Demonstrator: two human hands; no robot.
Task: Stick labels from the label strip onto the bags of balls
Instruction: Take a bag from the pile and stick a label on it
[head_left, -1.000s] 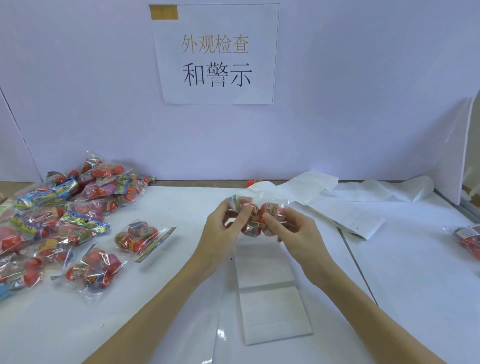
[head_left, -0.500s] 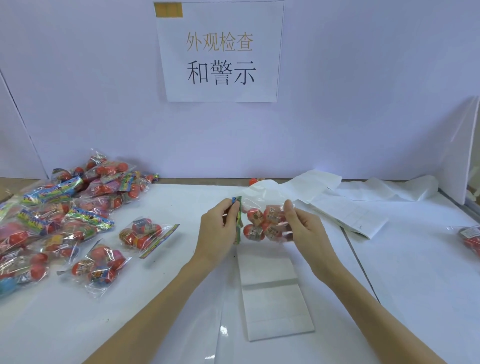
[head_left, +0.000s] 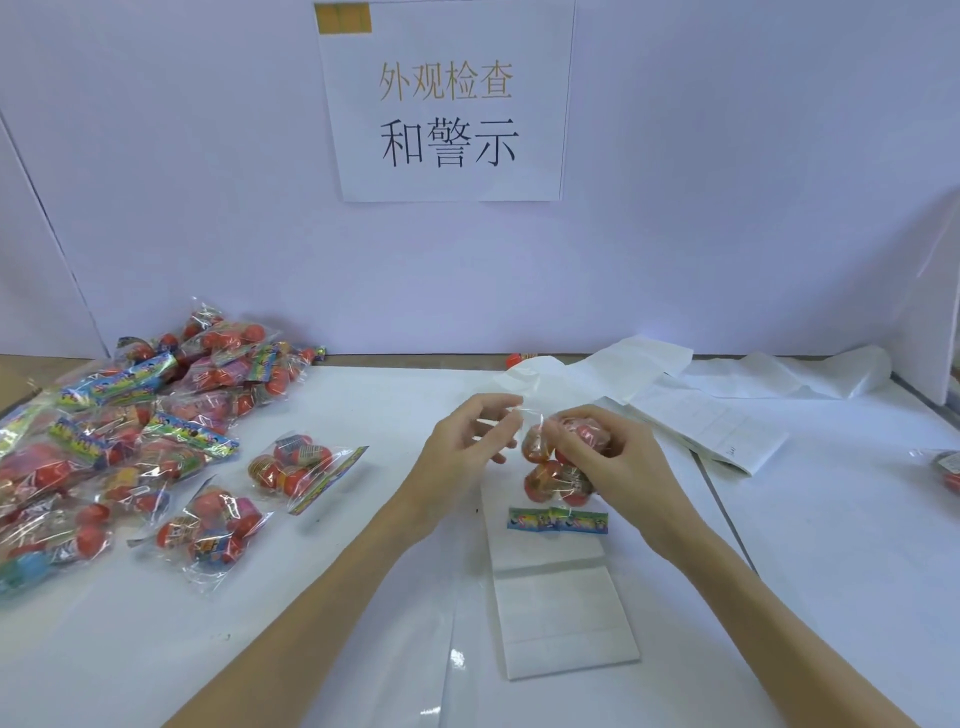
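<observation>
A folded white label strip (head_left: 563, 618) is laid flat on the white table (head_left: 156, 649), nearest the viewer. Just beyond the strip's far end, a clear bag of red balls (head_left: 553, 475) is held up with its colourful header card hanging at the bottom. The bag is gripped by the right hand (head_left: 605, 457), whose fingers are curled round the balls, while its clear upper edge is pinched by the left hand (head_left: 467, 447). To the left of the strip, a pile of similar bags (head_left: 130, 441) is spread. Farther back, crumpled white paper (head_left: 675, 384) is seen, and a printed sign (head_left: 447, 104) is fixed to the wall.
</observation>
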